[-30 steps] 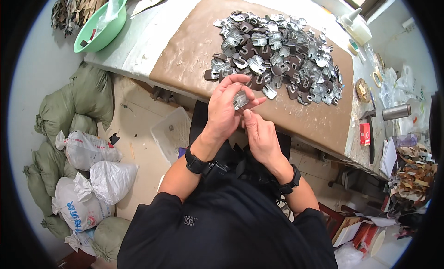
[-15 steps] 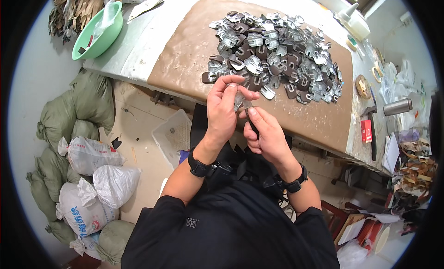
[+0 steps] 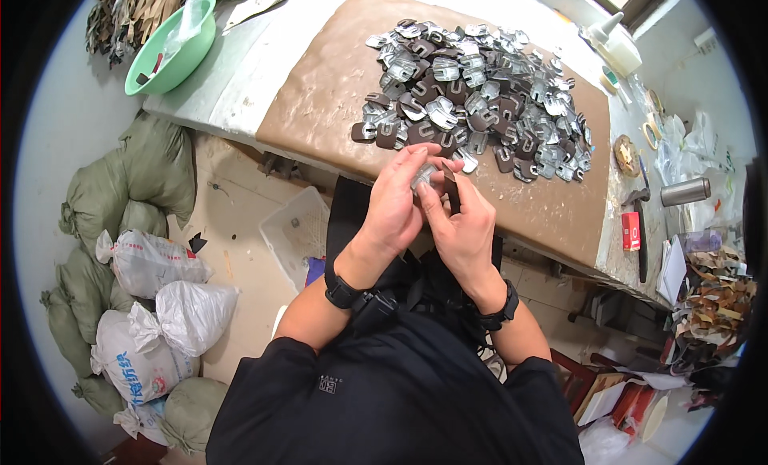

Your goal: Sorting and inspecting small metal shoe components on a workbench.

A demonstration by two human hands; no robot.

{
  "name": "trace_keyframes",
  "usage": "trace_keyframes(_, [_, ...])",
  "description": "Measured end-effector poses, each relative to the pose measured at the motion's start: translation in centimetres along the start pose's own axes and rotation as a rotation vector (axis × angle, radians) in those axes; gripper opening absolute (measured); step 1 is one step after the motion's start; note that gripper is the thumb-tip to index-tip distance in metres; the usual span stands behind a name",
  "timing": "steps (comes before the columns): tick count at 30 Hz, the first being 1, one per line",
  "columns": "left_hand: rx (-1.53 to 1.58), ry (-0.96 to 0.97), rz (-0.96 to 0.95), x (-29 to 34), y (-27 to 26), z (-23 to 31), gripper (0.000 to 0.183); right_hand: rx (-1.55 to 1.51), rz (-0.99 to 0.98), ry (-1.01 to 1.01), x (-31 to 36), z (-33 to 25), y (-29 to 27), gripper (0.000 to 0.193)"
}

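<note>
Just off the table's near edge, both my hands meet around a small silver, slotted metal plate (image 3: pixel 423 175). My left hand (image 3: pixel 392 205) is closed lightly on it, fingers curled over its far side. The thumb of my right hand (image 3: pixel 466 235) presses against the plate. A dark, narrow, pointed tool (image 3: pixel 453 191) sticks up from the right hand's fingers; its exact kind is unclear. Beyond the hands lies a large heap of curved plates (image 3: pixel 480 97), some bare silver, others faced in dark brown, many with U-shaped slots.
The heap rests on a brown mat (image 3: pixel 312 89) on the table. A green basin (image 3: pixel 188 61) stands at far left. At right are a hammer (image 3: pixel 642 225), a red box (image 3: pixel 631 231) and a metal cylinder (image 3: pixel 686 191). Stuffed sacks (image 3: pixel 156 265) crowd the left floor near a white crate (image 3: pixel 292 233).
My right hand has moved up and closer to the left, its thumb now against the plate. The dark tool has swung from pointing at the plate to standing upward between the fingers.
</note>
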State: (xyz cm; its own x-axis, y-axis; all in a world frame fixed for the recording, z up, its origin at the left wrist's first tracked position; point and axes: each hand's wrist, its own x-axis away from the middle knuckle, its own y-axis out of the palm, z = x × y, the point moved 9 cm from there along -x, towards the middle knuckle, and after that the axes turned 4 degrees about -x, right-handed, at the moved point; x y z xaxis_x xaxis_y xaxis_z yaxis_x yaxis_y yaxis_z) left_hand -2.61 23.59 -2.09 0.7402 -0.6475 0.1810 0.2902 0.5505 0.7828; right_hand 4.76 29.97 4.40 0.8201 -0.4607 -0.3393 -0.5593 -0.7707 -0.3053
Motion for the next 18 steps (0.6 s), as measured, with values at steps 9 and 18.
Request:
trace_keyframes(9, [0.048, -0.39, -0.052, 0.8, -2.0, -3.7, 0.023, 0.231, -0.159, -0.21, -0.8, -2.4, -1.9, 0.027])
trace_keyframes(18, [0.044, -0.449, 0.042, 0.9, -2.1, -3.6, 0.024, 0.296, -0.344, -0.271, -0.6, -3.0, -1.1, 0.035])
